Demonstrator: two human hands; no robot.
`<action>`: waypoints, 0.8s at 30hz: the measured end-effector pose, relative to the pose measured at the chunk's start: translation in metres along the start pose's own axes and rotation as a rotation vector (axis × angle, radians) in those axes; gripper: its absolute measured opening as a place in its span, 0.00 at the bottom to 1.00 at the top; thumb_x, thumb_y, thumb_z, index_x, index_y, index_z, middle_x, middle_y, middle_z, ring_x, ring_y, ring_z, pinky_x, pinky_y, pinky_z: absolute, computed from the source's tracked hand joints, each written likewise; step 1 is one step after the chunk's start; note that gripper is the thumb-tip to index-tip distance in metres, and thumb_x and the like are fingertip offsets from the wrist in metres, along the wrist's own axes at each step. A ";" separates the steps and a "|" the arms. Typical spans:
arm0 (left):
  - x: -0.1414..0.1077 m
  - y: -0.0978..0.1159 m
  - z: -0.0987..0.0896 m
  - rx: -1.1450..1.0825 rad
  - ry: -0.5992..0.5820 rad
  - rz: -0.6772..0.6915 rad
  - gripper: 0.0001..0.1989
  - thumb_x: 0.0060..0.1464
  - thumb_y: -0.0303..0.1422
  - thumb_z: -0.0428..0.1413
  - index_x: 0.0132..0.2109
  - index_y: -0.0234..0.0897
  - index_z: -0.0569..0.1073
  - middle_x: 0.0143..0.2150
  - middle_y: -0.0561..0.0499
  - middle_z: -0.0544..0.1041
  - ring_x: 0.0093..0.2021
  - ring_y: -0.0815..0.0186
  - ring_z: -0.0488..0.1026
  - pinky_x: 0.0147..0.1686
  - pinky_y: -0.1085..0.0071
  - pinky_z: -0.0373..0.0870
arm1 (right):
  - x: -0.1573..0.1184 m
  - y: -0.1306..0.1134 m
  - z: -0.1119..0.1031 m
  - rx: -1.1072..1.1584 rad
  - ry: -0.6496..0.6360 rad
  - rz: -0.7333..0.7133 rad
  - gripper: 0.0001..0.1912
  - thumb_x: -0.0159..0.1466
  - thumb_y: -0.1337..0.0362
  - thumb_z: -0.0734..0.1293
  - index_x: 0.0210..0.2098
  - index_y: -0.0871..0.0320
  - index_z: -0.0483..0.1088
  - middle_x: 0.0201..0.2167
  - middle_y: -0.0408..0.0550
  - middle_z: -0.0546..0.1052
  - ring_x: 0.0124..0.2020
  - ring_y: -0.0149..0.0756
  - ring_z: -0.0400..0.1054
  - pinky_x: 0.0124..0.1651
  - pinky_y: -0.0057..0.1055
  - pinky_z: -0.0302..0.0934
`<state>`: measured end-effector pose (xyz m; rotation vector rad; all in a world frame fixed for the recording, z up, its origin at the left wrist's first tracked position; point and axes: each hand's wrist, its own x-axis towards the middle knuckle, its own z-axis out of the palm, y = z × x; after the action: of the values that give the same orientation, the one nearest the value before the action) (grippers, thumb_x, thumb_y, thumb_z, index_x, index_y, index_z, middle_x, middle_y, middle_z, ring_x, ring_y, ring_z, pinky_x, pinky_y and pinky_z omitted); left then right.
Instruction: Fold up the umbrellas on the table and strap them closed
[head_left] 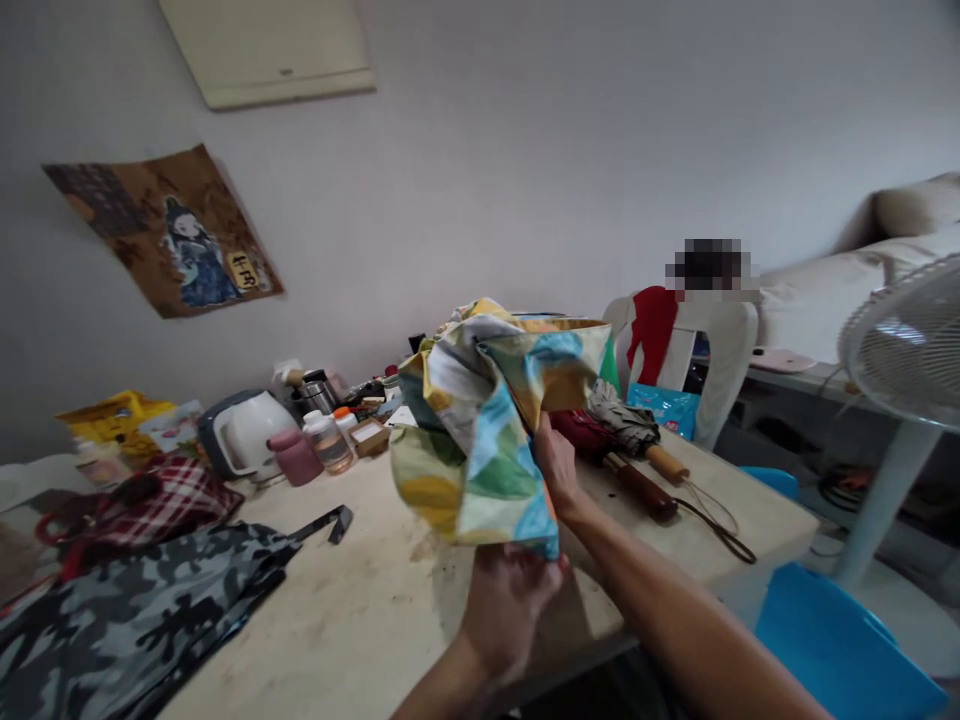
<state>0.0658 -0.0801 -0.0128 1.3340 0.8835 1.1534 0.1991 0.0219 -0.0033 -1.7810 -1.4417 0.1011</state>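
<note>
A half-folded umbrella (499, 440) with a blue, green, yellow and white pattern is held up over the table, its canopy panels loose and creased. My left hand (510, 605) is closed around its lower end, just under the canopy's edge; the part in the fist is hidden. Higher up on the right side, my right hand (556, 462) grips the canopy fabric, its fingertips partly covered by a fold. Just right of this hand lie a closed umbrella with a dark brown handle (641, 487) and a grey umbrella (622, 415) with a light wooden handle.
Camouflage fabric (142, 610) with a strap covers the table's (330, 620) left side. Behind it stand a white kettle (255, 435), a pink jar (295, 457) and bottles. A person in red (651, 325) sits beyond. A fan (907, 350) and blue stool (832, 640) are at right.
</note>
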 end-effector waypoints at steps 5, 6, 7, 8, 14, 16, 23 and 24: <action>-0.009 0.006 0.005 -0.097 0.172 -0.065 0.22 0.35 0.36 0.70 0.39 0.35 0.72 0.40 0.45 0.76 0.39 0.64 0.73 0.42 0.68 0.71 | -0.003 -0.008 -0.009 -0.270 -0.066 -0.023 0.22 0.65 0.74 0.56 0.59 0.65 0.56 0.36 0.59 0.79 0.42 0.48 0.75 0.40 0.34 0.60; -0.006 0.010 0.003 -0.121 0.246 -0.016 0.21 0.37 0.38 0.69 0.38 0.35 0.73 0.39 0.46 0.77 0.39 0.64 0.73 0.43 0.68 0.71 | -0.003 -0.008 -0.010 -0.301 -0.074 -0.027 0.22 0.64 0.74 0.56 0.59 0.65 0.56 0.36 0.59 0.79 0.43 0.49 0.75 0.40 0.35 0.61; -0.003 0.011 0.000 -0.138 0.320 0.011 0.20 0.40 0.40 0.67 0.38 0.35 0.73 0.37 0.47 0.77 0.39 0.64 0.73 0.42 0.68 0.71 | -0.003 -0.008 -0.011 -0.323 -0.078 -0.035 0.22 0.64 0.74 0.57 0.58 0.65 0.56 0.37 0.59 0.79 0.43 0.49 0.75 0.41 0.35 0.61; -0.001 0.011 -0.003 -0.143 0.382 0.012 0.19 0.42 0.43 0.66 0.36 0.35 0.74 0.35 0.47 0.77 0.37 0.64 0.73 0.40 0.69 0.71 | -0.003 -0.008 -0.011 -0.339 -0.081 -0.044 0.21 0.64 0.74 0.57 0.57 0.64 0.57 0.37 0.60 0.79 0.44 0.49 0.75 0.41 0.35 0.62; -0.029 -0.015 -0.016 -0.036 0.153 -0.029 0.23 0.45 0.46 0.64 0.43 0.33 0.79 0.36 0.42 0.79 0.35 0.62 0.74 0.38 0.66 0.73 | 0.000 -0.006 -0.006 -0.392 -0.084 -0.055 0.14 0.67 0.77 0.54 0.50 0.61 0.60 0.35 0.58 0.79 0.40 0.44 0.77 0.42 0.33 0.63; -0.047 -0.016 -0.009 -0.055 0.104 -0.049 0.29 0.43 0.46 0.66 0.50 0.35 0.77 0.43 0.39 0.78 0.39 0.60 0.75 0.39 0.66 0.74 | -0.001 -0.006 -0.005 -0.395 -0.072 -0.063 0.13 0.67 0.76 0.54 0.50 0.62 0.60 0.34 0.57 0.79 0.39 0.44 0.77 0.40 0.33 0.63; -0.036 0.015 0.011 -0.231 -0.074 -0.027 0.28 0.38 0.47 0.70 0.44 0.37 0.78 0.39 0.43 0.76 0.36 0.63 0.73 0.37 0.67 0.71 | -0.011 -0.011 -0.005 -0.463 -0.032 -0.176 0.15 0.65 0.78 0.54 0.48 0.63 0.63 0.37 0.57 0.79 0.40 0.43 0.76 0.43 0.33 0.60; -0.022 0.016 0.008 -0.305 0.065 -0.096 0.28 0.37 0.47 0.70 0.44 0.37 0.76 0.40 0.45 0.75 0.39 0.64 0.72 0.39 0.69 0.71 | -0.012 -0.011 -0.005 -0.465 -0.025 -0.188 0.14 0.65 0.78 0.54 0.47 0.63 0.64 0.37 0.57 0.79 0.40 0.44 0.76 0.43 0.33 0.59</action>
<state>0.0658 -0.1049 0.0004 1.0010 0.7733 1.2074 0.1893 0.0096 0.0016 -1.9963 -1.7457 -0.3363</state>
